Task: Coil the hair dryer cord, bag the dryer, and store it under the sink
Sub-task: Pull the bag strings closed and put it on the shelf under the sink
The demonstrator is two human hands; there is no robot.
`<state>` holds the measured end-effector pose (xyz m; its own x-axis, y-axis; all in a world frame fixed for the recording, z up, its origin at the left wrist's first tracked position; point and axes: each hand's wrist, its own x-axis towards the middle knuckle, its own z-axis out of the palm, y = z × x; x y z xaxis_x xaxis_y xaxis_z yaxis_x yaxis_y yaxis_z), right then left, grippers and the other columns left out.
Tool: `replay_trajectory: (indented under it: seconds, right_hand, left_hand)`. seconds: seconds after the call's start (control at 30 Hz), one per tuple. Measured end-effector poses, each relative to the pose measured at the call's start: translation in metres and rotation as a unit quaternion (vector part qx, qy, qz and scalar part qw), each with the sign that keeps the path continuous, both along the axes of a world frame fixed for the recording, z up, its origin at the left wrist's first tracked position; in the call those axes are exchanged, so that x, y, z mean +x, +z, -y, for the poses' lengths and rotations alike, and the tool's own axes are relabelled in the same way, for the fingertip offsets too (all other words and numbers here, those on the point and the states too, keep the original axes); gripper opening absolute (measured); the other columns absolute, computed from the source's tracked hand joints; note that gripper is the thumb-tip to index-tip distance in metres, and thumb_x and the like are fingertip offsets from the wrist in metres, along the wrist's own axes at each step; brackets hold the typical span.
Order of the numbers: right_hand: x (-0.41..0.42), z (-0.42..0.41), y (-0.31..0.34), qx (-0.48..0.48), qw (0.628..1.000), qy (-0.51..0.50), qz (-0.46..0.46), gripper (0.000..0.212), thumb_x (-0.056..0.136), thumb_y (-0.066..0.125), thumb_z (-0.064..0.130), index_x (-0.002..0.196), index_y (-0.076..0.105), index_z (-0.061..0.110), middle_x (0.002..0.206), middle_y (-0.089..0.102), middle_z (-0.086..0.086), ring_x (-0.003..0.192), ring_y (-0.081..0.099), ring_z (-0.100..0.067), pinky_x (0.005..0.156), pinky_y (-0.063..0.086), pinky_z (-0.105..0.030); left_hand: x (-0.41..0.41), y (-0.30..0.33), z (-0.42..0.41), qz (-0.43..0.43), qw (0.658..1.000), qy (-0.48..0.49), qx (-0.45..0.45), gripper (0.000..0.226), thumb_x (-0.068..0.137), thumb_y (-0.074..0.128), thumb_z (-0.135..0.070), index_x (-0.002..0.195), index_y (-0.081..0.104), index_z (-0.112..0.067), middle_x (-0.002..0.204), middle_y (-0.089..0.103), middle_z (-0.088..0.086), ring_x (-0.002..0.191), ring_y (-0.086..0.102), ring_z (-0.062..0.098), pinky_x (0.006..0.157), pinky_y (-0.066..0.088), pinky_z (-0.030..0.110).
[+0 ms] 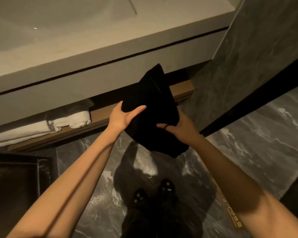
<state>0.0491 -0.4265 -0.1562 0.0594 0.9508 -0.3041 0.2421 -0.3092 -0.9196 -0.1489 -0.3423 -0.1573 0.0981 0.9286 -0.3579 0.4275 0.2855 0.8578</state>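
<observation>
Bulging black cloth bag (153, 107), matte and creased, clamped between left hand (122, 117) and right hand (181, 125).

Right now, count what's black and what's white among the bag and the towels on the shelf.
Black: 1, the bag, held in both hands above the shelf
White: 2, the rolled towel and the folded towel
Total: 3

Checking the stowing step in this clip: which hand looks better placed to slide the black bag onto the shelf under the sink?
Probably right: the right hand supports the black bag beneath, facing bare shelf; the left hand is nearer the towels.
</observation>
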Motion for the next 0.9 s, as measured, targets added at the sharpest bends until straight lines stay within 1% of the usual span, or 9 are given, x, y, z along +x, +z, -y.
replay_trajectory:
  seconds: [0.07,0.13,0.17,0.23,0.3,0.43,0.53,0.7,0.9]
  right_hand:
    - [-0.002,-0.001,-0.024,-0.008,0.998,-0.020,-0.064,0.062,0.081,0.073,0.016,0.135,0.043,0.020,0.118,0.054,0.013,0.108,0.052,-0.003,0.076,0.044,0.001]
    - [-0.003,-0.003,-0.048,-0.021,0.992,-0.045,-0.119,0.053,0.084,0.070,0.013,0.131,0.046,0.021,0.114,0.058,0.013,0.110,0.056,-0.009,0.075,0.048,-0.002]
    - [-0.002,-0.005,-0.061,-0.029,0.987,-0.061,-0.143,0.047,0.085,0.068,0.011,0.126,0.048,0.024,0.110,0.060,0.016,0.106,0.058,-0.010,0.072,0.049,-0.004]
    - [-0.001,-0.010,-0.084,-0.037,0.983,-0.082,-0.163,0.040,0.086,0.066,0.009,0.115,0.050,0.032,0.103,0.059,0.020,0.097,0.060,-0.007,0.069,0.050,-0.006]
    - [-0.001,-0.020,-0.104,-0.035,0.984,-0.085,-0.155,0.037,0.085,0.068,0.011,0.107,0.053,0.037,0.101,0.060,0.021,0.093,0.060,-0.003,0.068,0.051,-0.007]
    - [-0.002,-0.051,-0.148,-0.023,0.987,-0.077,-0.136,0.040,0.084,0.069,0.011,0.122,0.056,0.015,0.101,0.062,0.009,0.088,0.061,-0.005,0.062,0.048,-0.002]
    - [-0.006,-0.078,-0.177,-0.010,0.992,-0.073,-0.098,0.040,0.080,0.074,0.019,0.117,0.058,0.017,0.095,0.063,0.008,0.083,0.061,-0.005,0.056,0.048,-0.003]
    - [-0.013,-0.127,-0.219,0.037,0.995,-0.039,-0.090,0.038,0.079,0.075,0.020,0.113,0.060,0.023,0.096,0.065,0.015,0.095,0.064,-0.007,0.065,0.051,-0.008]
    - [-0.020,-0.164,-0.243,0.088,0.993,0.000,-0.079,0.031,0.079,0.075,0.021,0.104,0.059,0.030,0.095,0.064,0.017,0.086,0.060,0.004,0.061,0.049,-0.004]
  left_hand:
    - [-0.004,-0.011,-0.012,-0.028,0.999,-0.033,0.005,0.105,0.052,0.064,-0.084,0.130,0.055,-0.015,0.126,0.063,0.007,0.119,0.058,0.022,0.103,0.045,0.039]
    - [-0.003,-0.021,-0.022,-0.125,0.988,-0.046,0.076,0.085,0.071,0.048,-0.080,0.129,0.056,-0.018,0.123,0.061,0.011,0.117,0.056,0.027,0.097,0.046,0.038]
    - [-0.004,-0.025,-0.027,-0.212,0.964,-0.036,0.155,0.071,0.082,0.043,-0.072,0.128,0.056,-0.018,0.121,0.059,0.013,0.116,0.054,0.029,0.090,0.046,0.037]
    - [-0.007,-0.035,-0.038,-0.339,0.880,-0.023,0.333,0.054,0.093,0.039,-0.056,0.127,0.056,-0.017,0.118,0.058,0.016,0.112,0.051,0.032,0.084,0.045,0.040]
    - [-0.015,-0.051,-0.056,-0.400,0.792,-0.060,0.457,0.047,0.097,0.041,-0.048,0.127,0.056,-0.014,0.124,0.057,0.017,0.116,0.049,0.034,0.092,0.041,0.044]
    - [-0.031,-0.086,-0.098,-0.436,0.666,-0.126,0.592,0.043,0.098,0.047,-0.040,0.133,0.053,-0.017,0.141,0.049,0.017,0.133,0.034,0.034,0.112,0.025,0.050]
    - [-0.033,-0.099,-0.124,-0.456,0.591,-0.122,0.655,0.048,0.098,0.047,-0.042,0.141,0.046,-0.021,0.147,0.043,0.015,0.137,0.026,0.034,0.114,0.019,0.052]
    - [-0.040,-0.104,-0.163,-0.455,0.527,-0.067,0.715,0.056,0.094,0.047,-0.052,0.143,0.042,-0.023,0.150,0.026,0.008,0.138,0.021,0.031,0.114,0.011,0.048]
    - [-0.033,-0.114,-0.181,-0.392,0.518,0.045,0.759,0.054,0.089,0.054,-0.054,0.133,0.055,-0.023,0.139,0.031,0.006,0.130,0.030,0.028,0.111,0.022,0.043]
